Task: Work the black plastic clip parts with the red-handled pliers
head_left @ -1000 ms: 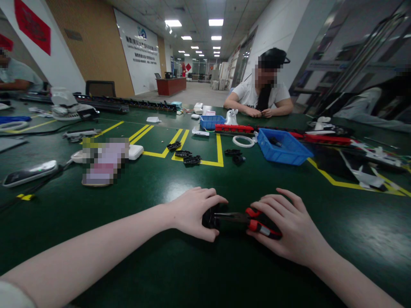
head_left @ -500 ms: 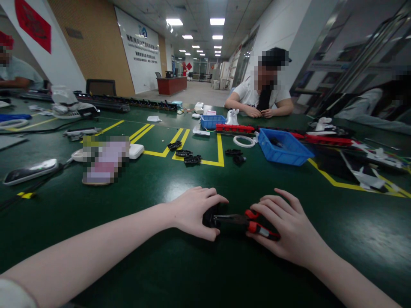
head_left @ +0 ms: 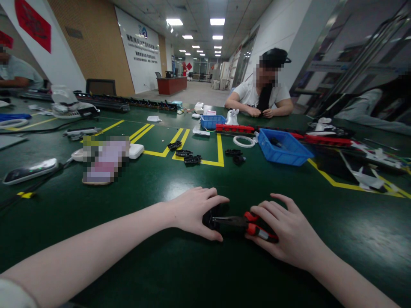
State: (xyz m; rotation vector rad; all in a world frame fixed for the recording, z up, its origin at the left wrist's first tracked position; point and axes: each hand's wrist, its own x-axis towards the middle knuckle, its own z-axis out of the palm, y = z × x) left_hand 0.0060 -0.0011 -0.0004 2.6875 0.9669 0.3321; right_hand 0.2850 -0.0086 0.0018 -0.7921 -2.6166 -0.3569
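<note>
My left hand (head_left: pixel 196 212) curls around a small black part (head_left: pixel 209 218) at the tabletop, thumb on the near side and fingers on the far side. Most of that part is hidden by the hand. In my right hand (head_left: pixel 282 229) are red-and-black needle-nose pliers (head_left: pixel 252 224), gripped by the handles, with the index finger lifted away. The plier jaws point left, and their tips meet the black part; whether they clamp it I cannot tell.
Several black parts (head_left: pixel 192 159) lie beyond my hands among yellow tape lines. A blue bin (head_left: pixel 284 147) stands to the right, a smaller blue bin (head_left: pixel 213 121) farther back. A phone (head_left: pixel 107 162) lies at left. A capped person (head_left: pixel 263 92) sits across the green table (head_left: pixel 154 273).
My right hand and the pliers have shifted slightly to the left. The left hand stays around the black part, its thumb reaching a little farther right.
</note>
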